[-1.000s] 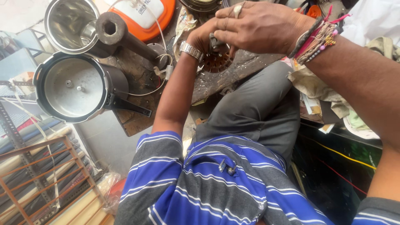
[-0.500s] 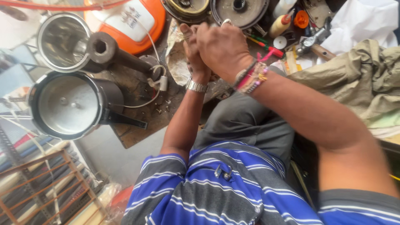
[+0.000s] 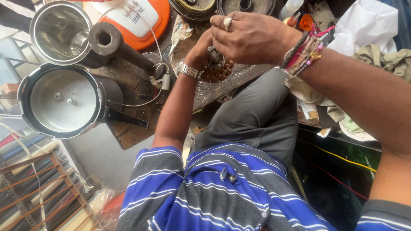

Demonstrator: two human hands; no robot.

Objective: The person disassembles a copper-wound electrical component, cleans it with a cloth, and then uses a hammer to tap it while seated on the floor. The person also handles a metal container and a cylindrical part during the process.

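While both hands (image 3: 252,38) clench copper-wound motor part (image 3: 217,70) above bench edge (image 3: 128,139); pressure cooker (image 3: 64,100) crowds left.

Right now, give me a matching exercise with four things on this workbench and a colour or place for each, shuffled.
Things:
1. appliance lid
2. pressure cooker
3. copper-wound motor part
4. wristwatch

Descriptions:
A. on the left wrist
B. orange and white, at the top of the bench
C. between the left hand and right hand
D. silver with a black handle, at the bench's left edge

Pairs: 1-B, 2-D, 3-C, 4-A
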